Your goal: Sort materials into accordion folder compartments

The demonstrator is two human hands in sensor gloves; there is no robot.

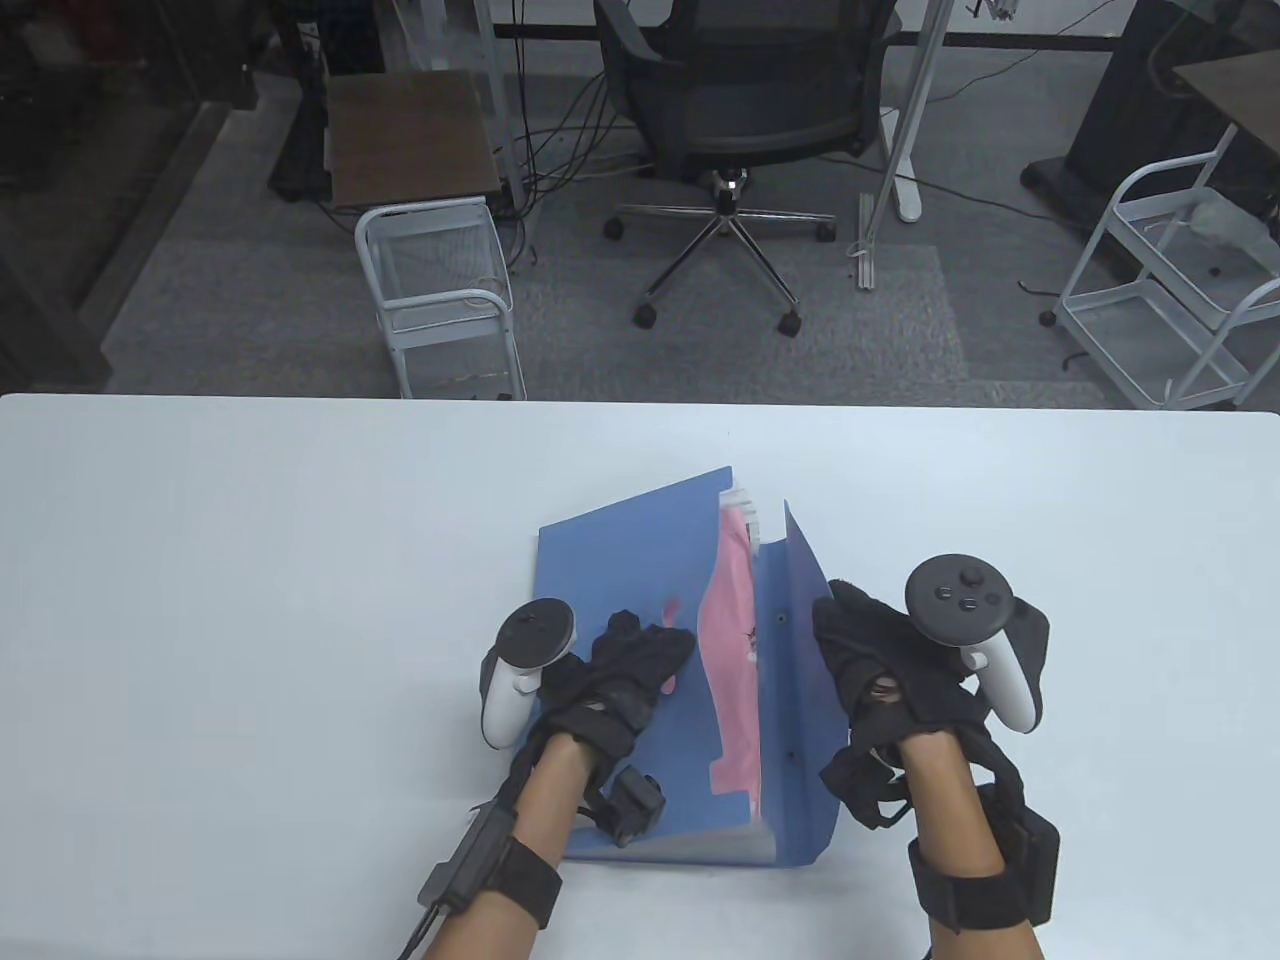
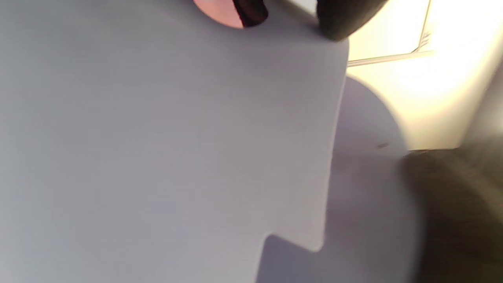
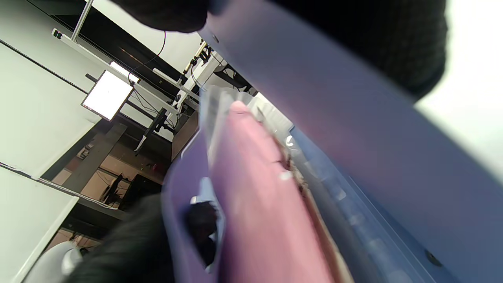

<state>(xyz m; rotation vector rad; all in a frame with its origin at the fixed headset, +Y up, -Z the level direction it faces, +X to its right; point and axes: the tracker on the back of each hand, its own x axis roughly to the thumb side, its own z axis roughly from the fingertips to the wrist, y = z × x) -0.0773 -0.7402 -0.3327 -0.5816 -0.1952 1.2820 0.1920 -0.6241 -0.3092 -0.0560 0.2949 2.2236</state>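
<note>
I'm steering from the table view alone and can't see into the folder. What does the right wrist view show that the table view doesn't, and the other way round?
Only the right wrist view: a close look into the open folder, with clear dividers beside the pink sheet, plus a lit ceiling panel.

Only the table view: the whole layout, with the left hand resting on the folder's front panel, the right hand at the raised flap, white index tabs, the table and an office chair.

Both: the blue accordion folder, the pink sheet inside it, and gloved fingers.
</note>
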